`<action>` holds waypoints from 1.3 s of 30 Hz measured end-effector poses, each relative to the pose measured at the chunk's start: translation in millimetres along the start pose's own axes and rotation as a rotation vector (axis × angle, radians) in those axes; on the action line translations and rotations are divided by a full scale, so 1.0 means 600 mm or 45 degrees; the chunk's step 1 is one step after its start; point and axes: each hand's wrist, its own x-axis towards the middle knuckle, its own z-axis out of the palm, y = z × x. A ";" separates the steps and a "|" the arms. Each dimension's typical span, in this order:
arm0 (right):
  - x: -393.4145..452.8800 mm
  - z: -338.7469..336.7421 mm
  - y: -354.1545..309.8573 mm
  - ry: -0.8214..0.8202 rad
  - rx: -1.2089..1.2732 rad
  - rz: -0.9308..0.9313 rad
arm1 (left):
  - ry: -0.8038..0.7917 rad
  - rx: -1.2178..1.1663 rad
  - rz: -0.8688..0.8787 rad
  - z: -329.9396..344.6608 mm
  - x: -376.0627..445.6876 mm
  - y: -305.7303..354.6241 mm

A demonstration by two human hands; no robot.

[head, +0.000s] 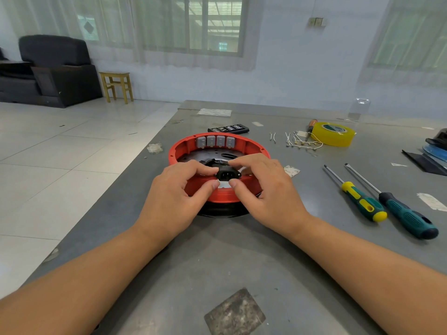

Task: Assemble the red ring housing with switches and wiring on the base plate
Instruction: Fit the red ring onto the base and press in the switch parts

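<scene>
The red ring housing (219,151) sits on a dark base plate (222,211) mid-way across the grey table (217,257), four grey switches (215,141) lined up inside its far wall, and at its near wall both hands pinch a black power socket (227,175) (three-pin, by the look of it). The left hand (176,197) and right hand (263,189) each curl thumb and fingers round it. To the right lie two screwdrivers (377,201), short white wires (297,141) and a yellow tape roll (333,134).
</scene>
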 end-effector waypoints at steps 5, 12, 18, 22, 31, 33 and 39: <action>-0.002 -0.001 0.002 0.009 0.041 0.039 | 0.004 -0.019 -0.021 0.000 -0.001 -0.002; -0.003 -0.001 0.006 0.034 0.071 0.029 | 0.022 -0.080 -0.033 0.001 -0.001 0.000; -0.002 0.000 0.006 0.033 0.074 0.032 | 0.016 -0.142 -0.081 0.002 -0.001 -0.003; -0.002 -0.001 0.006 0.039 0.076 0.039 | 0.015 -0.170 -0.109 0.002 -0.001 -0.001; -0.001 -0.002 0.002 0.014 0.061 0.028 | -0.003 -0.211 -0.148 0.000 0.000 -0.002; -0.001 -0.003 0.002 0.012 0.053 0.018 | -0.005 -0.217 -0.133 0.001 -0.001 -0.001; -0.001 -0.002 0.001 0.001 0.026 -0.009 | -0.069 -0.098 -0.039 -0.002 0.000 -0.003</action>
